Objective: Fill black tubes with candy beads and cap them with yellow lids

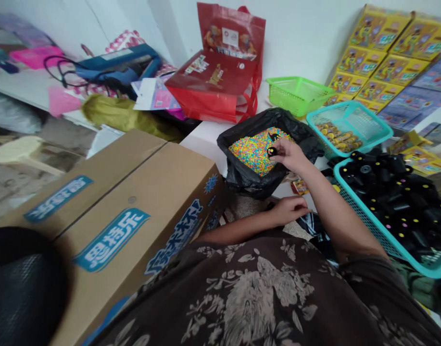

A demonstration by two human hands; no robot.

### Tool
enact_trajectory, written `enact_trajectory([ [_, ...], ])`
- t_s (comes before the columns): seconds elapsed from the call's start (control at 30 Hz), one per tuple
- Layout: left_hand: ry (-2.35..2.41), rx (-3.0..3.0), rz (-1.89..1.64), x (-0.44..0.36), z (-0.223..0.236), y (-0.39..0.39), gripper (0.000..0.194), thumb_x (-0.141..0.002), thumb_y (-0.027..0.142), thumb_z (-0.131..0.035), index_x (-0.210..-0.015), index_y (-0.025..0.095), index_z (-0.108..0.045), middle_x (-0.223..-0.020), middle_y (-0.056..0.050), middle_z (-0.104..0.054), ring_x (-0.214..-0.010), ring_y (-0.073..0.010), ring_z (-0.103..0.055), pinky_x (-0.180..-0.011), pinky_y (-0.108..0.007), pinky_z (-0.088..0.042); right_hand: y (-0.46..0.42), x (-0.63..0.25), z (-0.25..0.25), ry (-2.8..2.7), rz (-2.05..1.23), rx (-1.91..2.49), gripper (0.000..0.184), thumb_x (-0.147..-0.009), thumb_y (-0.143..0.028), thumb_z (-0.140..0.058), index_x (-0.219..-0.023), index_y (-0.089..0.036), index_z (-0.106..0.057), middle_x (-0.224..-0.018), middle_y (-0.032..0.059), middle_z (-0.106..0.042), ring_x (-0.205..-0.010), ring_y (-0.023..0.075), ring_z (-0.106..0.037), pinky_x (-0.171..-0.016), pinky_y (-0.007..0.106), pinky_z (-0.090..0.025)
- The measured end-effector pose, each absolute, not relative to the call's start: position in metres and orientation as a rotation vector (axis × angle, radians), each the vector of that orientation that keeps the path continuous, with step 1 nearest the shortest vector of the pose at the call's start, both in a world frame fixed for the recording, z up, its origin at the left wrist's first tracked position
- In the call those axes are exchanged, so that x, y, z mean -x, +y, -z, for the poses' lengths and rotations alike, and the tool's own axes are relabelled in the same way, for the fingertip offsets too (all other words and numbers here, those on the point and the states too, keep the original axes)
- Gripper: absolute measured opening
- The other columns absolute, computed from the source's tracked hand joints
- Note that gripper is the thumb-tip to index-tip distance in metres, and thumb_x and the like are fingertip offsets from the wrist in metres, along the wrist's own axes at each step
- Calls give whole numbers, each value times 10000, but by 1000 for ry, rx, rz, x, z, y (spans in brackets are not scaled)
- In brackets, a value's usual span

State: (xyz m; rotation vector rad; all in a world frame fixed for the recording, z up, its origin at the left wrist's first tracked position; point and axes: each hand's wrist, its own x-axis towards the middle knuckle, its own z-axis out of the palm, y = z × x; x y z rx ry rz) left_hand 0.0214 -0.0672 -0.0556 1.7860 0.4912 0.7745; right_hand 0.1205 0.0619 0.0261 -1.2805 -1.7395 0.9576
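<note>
My right hand (289, 154) pinches a small black container (271, 152) with yellow showing on it. It is over a heap of tiny multicoloured balls (254, 150), in a box or tray lined with a black plastic bag (238, 181). Another black piece (275, 136) lies partly among the balls behind that hand. Closer to my body, my left hand (290, 210) is closed with its fingers curled; whatever it holds, if anything, is hidden. A small yellow and red packet (299, 187) lies between my hands.
To the right, a turquoise basket (434, 270) holds many black containers. Behind it are a turquoise basket of wrapped pieces (371, 126), a green basket (296, 93) and stacked yellow boxes (381, 29). A red bag (213, 81) stands at the back; a large carton (133, 192) fills the left.
</note>
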Motion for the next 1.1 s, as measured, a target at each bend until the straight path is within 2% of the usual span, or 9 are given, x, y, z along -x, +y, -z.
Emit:
enact_trajectory([
  [0.17, 659, -1484, -1215, -12, 46, -65, 324, -950, 505, -669, -911, 194, -588, -807, 4, -630, -676, -113, -578, -657, -245, -483, -1, -142, -40, -1511, -919, 951, 492, -688, -515, -926, -982, -258, -626, -932, -2, -716, -896, 199, -683, -880, 366, -559],
  [0.37, 709, -1586, -1406, -20, 33, -71, 653, -852, 504, -808, -1364, 213, -526, -1210, -113, -699, -867, -149, -707, -620, -213, -527, -94, -171, -30, -1484, -623, 1215, 370, -814, -485, -858, -1026, -234, -689, -949, 20, -733, -871, 194, -677, -787, 325, -545],
  [0.57, 565, -1691, -1090, -51, 42, -77, 447, -848, 443, -798, -1181, 187, -644, -909, -31, -735, -688, -128, -674, -595, -229, -551, -165, -209, -23, -1564, -391, 1516, 184, -926, -368, -762, -1025, -219, -722, -902, 20, -725, -763, 163, -651, -725, 298, -539],
  [0.67, 591, -1655, -982, -62, 44, -81, 457, -782, 430, -841, -1117, 187, -647, -879, -25, -731, -698, -138, -676, -599, -234, -545, -202, -278, -41, -1350, 78, 1720, 155, -969, -383, -695, -975, -235, -742, -915, 49, -719, -842, 204, -665, -823, 351, -554],
  [0.77, 607, -1630, -874, -65, 42, -86, 454, -739, 418, -861, -1068, 191, -645, -853, -18, -722, -693, -135, -663, -593, -229, -522, -233, -379, -59, -801, 491, 2158, 182, -983, -299, -590, -958, -205, -744, -977, 88, -732, -978, 254, -673, -931, 397, -544],
  [0.83, 609, -1610, -768, -64, 42, -89, 454, -727, 409, -868, -1056, 193, -641, -824, -5, -709, -678, -128, -650, -595, -225, -512, -242, -442, -66, -504, 387, 2590, 246, -953, -222, -556, -1068, -144, -758, -1102, 154, -755, -1060, 296, -686, -954, 413, -543],
  [0.9, 616, -1585, -676, -63, 42, -92, 462, -722, 415, -872, -1055, 194, -639, -809, 0, -703, -683, -127, -649, -610, -226, -515, -243, -487, -67, -443, 48, 2935, 345, -928, -170, -544, -1187, -83, -754, -1204, 221, -753, -1143, 340, -694, -975, 419, -547],
  [0.97, 623, -1563, -620, -63, 44, -94, 491, -716, 441, -877, -1066, 195, -636, -806, 0, -702, -698, -134, -658, -622, -233, -523, -239, -511, -65, -473, -141, 3029, 363, -902, -166, -590, -1203, -67, -766, -1219, 237, -759, -1170, 354, -702, -982, 393, -551],
  [1.1, 631, -1550, -613, -63, 47, -94, 555, -691, 495, -887, -1077, 197, -622, -808, 1, -697, -698, -146, -661, -611, -250, -529, -228, -526, -61, -501, -204, 3028, 352, -851, -178, -680, -1173, -89, -793, -1205, 220, -769, -1185, 352, -704, -995, 355, -540],
])
